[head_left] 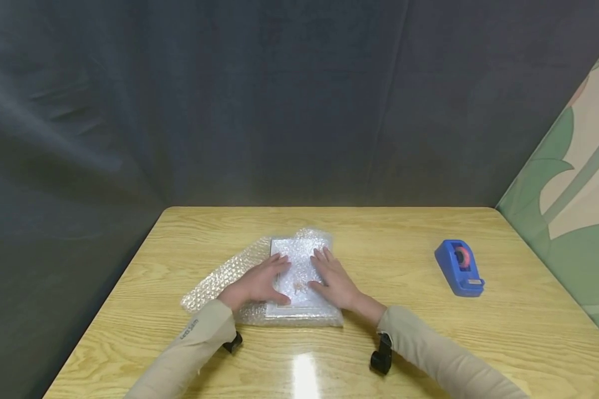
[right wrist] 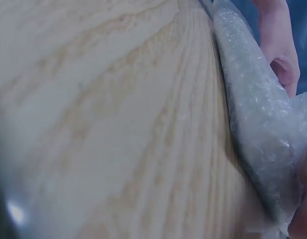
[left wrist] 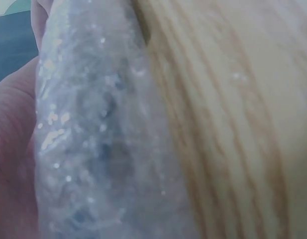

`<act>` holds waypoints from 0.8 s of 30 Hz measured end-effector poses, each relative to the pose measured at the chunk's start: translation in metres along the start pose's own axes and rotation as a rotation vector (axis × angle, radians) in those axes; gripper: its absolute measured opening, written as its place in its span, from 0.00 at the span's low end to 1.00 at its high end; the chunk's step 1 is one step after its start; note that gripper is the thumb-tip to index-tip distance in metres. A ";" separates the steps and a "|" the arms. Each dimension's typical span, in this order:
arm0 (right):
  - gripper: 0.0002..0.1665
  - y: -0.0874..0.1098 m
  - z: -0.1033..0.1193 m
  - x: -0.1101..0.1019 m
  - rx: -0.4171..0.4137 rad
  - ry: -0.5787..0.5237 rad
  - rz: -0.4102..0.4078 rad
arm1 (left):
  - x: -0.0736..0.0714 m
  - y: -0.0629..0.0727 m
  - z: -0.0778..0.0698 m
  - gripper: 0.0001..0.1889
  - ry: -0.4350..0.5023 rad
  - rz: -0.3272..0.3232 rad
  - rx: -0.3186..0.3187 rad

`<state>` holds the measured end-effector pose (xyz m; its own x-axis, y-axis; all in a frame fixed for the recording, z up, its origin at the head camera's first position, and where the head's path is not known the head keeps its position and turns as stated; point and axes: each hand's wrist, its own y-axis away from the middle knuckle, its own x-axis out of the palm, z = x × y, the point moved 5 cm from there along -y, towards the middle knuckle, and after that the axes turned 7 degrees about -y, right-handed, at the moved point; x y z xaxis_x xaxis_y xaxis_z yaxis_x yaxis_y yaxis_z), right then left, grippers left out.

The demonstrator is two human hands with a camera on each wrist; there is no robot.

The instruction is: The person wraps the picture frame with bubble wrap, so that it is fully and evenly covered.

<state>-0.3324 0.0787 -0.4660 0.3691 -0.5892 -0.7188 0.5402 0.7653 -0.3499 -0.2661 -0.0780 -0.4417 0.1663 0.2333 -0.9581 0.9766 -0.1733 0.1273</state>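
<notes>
A flat rectangular piece (head_left: pixel 298 269) with a pale, frame-like border lies on the table under clear bubble wrap (head_left: pixel 224 280). The wrap trails off to the left in a loose strip and sticks out past the far edge. My left hand (head_left: pixel 259 282) rests on the left side of the wrapped piece, fingers spread and thumb pointing inward. On its right side lies my right hand (head_left: pixel 336 281), fingers extended over the wrap. Both wrist views show the near edge close up, with shiny bubble wrap (left wrist: pixel 103 129) covering it; most of each hand is out of those views.
A blue tape dispenser (head_left: pixel 460 270) with a pinkish roll stands on the right of the wooden table (head_left: pixel 389 238). Behind the table hangs a dark curtain (head_left: pixel 279 111). A floral panel (head_left: pixel 584 221) borders the right side.
</notes>
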 end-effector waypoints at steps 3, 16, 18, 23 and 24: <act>0.36 0.000 -0.001 0.001 -0.006 -0.031 -0.006 | 0.000 0.001 0.000 0.47 0.007 -0.006 0.003; 0.37 -0.002 -0.003 0.003 -0.007 -0.085 -0.023 | -0.006 0.022 0.015 0.42 0.080 -0.154 0.016; 0.38 -0.002 -0.004 0.004 0.003 -0.080 -0.016 | -0.010 0.030 0.024 0.42 0.117 -0.184 -0.003; 0.38 -0.002 -0.004 0.004 0.000 -0.076 -0.022 | -0.022 0.054 0.051 0.42 0.172 -0.238 -0.057; 0.38 -0.001 -0.004 0.004 0.000 -0.079 -0.023 | -0.024 0.058 0.056 0.42 0.178 -0.247 -0.064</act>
<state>-0.3345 0.0765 -0.4704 0.4148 -0.6252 -0.6611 0.5496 0.7512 -0.3656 -0.2208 -0.1475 -0.4258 -0.0612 0.4256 -0.9029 0.9961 -0.0312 -0.0822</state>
